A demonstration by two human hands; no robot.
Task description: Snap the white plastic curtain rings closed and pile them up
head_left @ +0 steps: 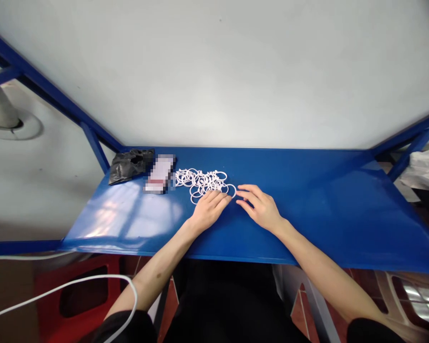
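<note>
A tangled heap of thin white rings [203, 181], with small knobs or knots along them, lies on the blue table. My left hand [210, 208] is over the heap's near side, fingers bent and close together, thumb by the lowest edge of a single white ring [235, 188] at the right end. It appears to pinch that ring, though its fingertips are partly hidden. Just right of the same ring is my right hand [259, 205], its thumb and fingers apart. The right fingertips are close to the ring; whether they touch it I cannot tell.
Left of the heap lies a phone [160, 174], blurred out, beside a crumpled black plastic bag [130, 166]. Blue frame bars [95, 147] flank the blue tabletop [325, 205], with a pale wall behind. A white cable [75, 282] crosses the lower left, over a red stool [46, 305].
</note>
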